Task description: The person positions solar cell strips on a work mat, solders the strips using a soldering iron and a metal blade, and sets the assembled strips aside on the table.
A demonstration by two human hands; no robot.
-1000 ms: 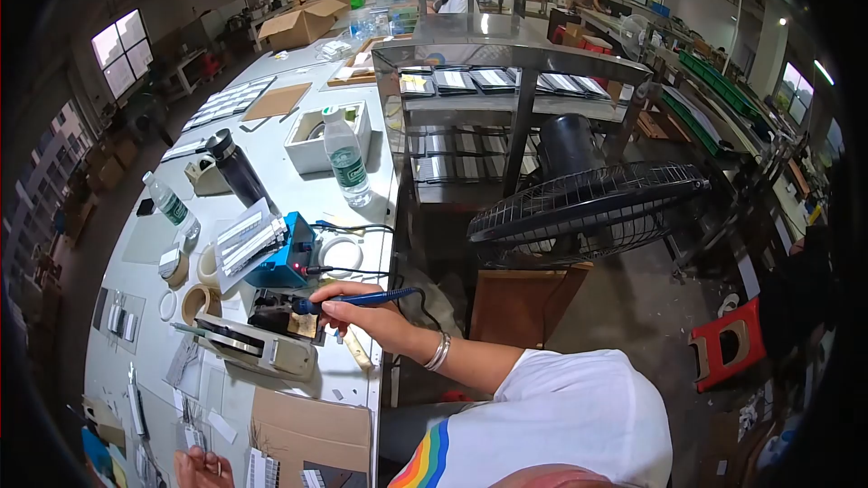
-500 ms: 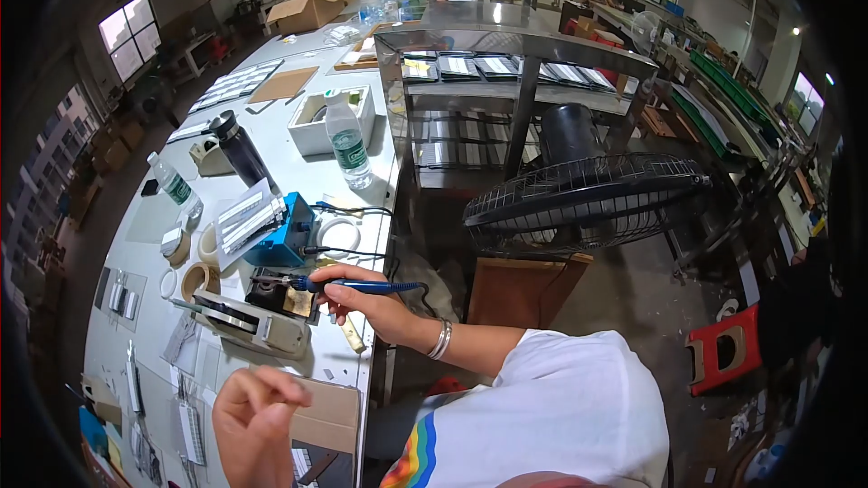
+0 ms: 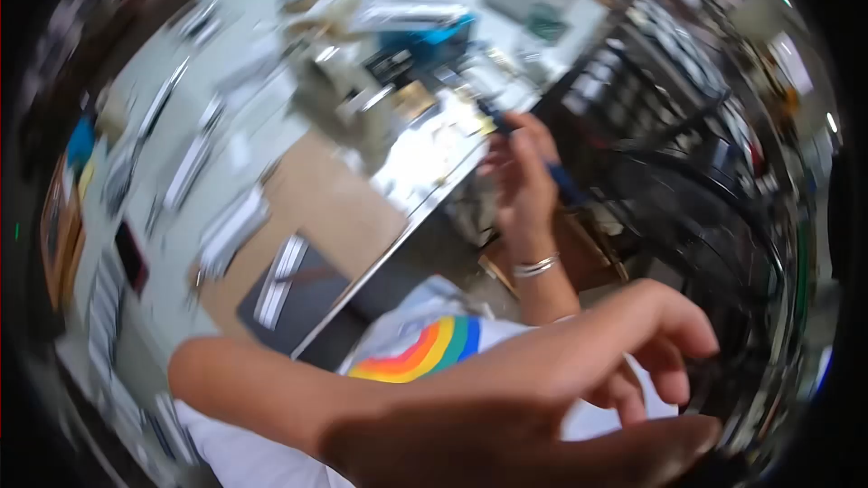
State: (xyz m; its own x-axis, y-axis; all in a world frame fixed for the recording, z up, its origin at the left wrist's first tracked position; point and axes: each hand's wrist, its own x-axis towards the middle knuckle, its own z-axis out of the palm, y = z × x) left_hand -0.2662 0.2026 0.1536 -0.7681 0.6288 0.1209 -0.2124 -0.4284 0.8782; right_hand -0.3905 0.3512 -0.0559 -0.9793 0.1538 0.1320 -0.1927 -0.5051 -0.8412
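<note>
Blurred by motion, my right hand (image 3: 524,172), with a silver bracelet at the wrist, is closed around a blue pen-like tool (image 3: 566,183) beside the table's edge. The tool's front end points up and left, towards a brightly lit patch of the table. Large in the foreground, my left hand (image 3: 624,366) reaches across my white shirt from the left. Its fingers are bent and apart, and nothing shows in them. On the table (image 3: 312,117) lie a brown board (image 3: 334,185) and a dark pad (image 3: 316,294) with a white striped strip (image 3: 281,280) on it.
A blue box (image 3: 429,39) stands at the back of the table near a tan block (image 3: 413,101). More pale strips and a dark phone-like object (image 3: 131,258) lie on the left. To the right is a black fan (image 3: 696,190), beyond the table edge.
The view has swung and blurred, with more of the table's near part showing. My left hand has moved from over the table to the right foreground. My right hand still holds the tool.
</note>
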